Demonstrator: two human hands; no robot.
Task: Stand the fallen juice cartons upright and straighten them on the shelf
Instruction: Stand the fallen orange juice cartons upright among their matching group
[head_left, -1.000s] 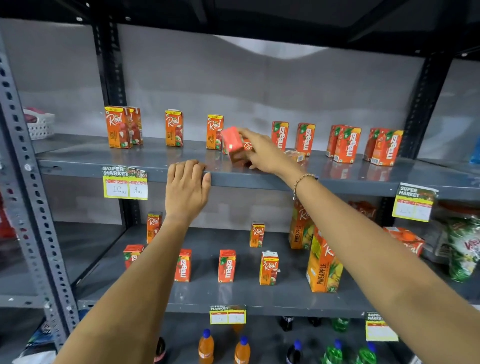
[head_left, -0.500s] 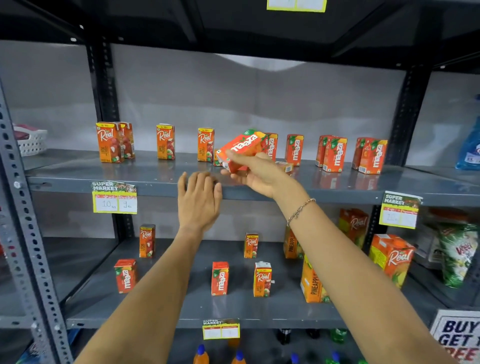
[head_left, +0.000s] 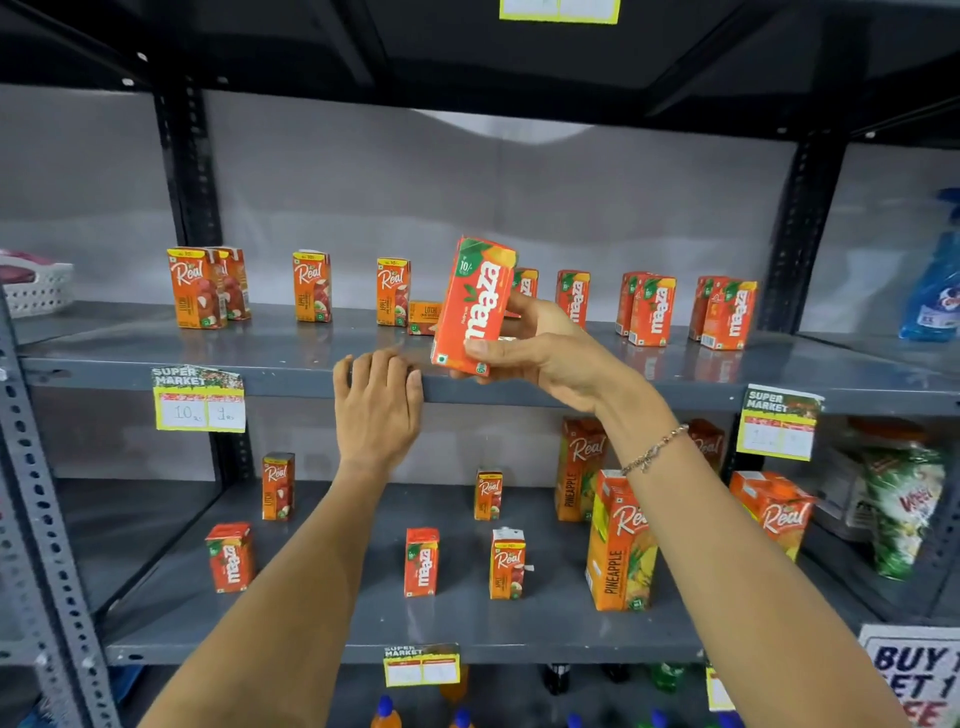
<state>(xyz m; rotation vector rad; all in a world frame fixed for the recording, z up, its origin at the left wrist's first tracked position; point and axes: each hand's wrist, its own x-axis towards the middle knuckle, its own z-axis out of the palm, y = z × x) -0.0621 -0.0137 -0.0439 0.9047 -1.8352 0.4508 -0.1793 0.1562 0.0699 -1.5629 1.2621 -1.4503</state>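
My right hand (head_left: 550, 353) grips a small orange Maaza carton (head_left: 474, 305), held nearly upright and slightly tilted, just above the front of the upper grey shelf (head_left: 260, 358). My left hand (head_left: 378, 400) rests flat on that shelf's front edge, fingers together, holding nothing. Behind the held carton a small Real carton (head_left: 423, 317) lies on its side. Upright Real cartons (head_left: 310, 286) stand to the left, upright Maaza cartons (head_left: 652, 310) to the right.
The lower shelf (head_left: 467, 634) carries small upright cartons and tall pineapple Real cartons (head_left: 618, 540). A tilted Real carton (head_left: 774, 512) and a green packet (head_left: 904, 509) sit at the right. A white basket (head_left: 36, 288) and blue bottle (head_left: 935, 280) flank the upper shelf.
My right hand has lifted the Maaza carton off the shelf and turned it from lying sideways to nearly upright. My left hand has stayed on the shelf edge.
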